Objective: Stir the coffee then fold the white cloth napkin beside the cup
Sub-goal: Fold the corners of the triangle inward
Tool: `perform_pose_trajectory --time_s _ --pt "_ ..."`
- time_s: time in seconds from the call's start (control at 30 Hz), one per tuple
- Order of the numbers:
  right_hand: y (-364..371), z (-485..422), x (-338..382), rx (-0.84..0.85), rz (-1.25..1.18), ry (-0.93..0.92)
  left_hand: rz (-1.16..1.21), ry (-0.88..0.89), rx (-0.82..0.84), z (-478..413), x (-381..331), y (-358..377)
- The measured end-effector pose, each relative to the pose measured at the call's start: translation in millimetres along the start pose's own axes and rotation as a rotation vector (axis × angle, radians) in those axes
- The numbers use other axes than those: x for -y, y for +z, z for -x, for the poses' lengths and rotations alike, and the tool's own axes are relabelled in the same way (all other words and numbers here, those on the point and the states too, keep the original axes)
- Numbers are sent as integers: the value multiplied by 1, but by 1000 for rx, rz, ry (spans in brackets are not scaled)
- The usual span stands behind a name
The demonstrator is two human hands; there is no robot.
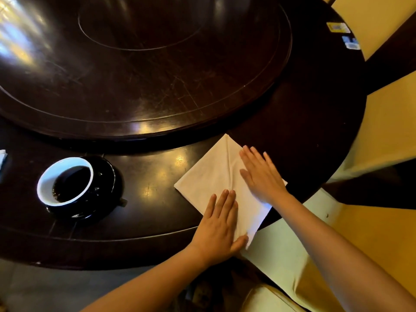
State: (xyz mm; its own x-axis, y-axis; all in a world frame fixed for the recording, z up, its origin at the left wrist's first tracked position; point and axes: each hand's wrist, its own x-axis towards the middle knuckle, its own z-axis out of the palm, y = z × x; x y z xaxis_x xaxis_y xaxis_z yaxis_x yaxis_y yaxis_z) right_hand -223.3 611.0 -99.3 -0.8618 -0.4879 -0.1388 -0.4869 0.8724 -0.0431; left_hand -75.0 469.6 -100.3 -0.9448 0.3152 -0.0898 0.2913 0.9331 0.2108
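Napkin (211,174) lies folded, corner-on, at the near right edge of the dark round table (315,122), one corner hanging past the rim. Left hand (219,224) and right hand (262,176) both flat on it, fingers spread, palms down, gripping nothing. Cup (65,183) of coffee sits on a black saucer (110,176) well to the left, nothing between. Raised turntable (144,70) behind. Small packets (337,27) at the far rim, unreadable. White object (2,156) cut off at left.
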Motion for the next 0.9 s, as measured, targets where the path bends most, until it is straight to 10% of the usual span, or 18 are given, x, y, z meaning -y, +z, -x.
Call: perform_pose_trajectory --time_s 0.17,0.33,0.53,0.7,0.9 --pt "-14 8 -32 -5 0 168 -6 5 16 2 1 -2" --pt "2 46 0 32 96 -127 -7 12 35 3 3 2" --pt "-8 26 -35 18 -38 131 114 93 75 7 12 -14" --pt "-26 41 -38 -134 -352 280 368 -518 -278 -2 56 -48" --pt "-40 45 -50 224 -701 421 542 -795 52 -13 93 -73"
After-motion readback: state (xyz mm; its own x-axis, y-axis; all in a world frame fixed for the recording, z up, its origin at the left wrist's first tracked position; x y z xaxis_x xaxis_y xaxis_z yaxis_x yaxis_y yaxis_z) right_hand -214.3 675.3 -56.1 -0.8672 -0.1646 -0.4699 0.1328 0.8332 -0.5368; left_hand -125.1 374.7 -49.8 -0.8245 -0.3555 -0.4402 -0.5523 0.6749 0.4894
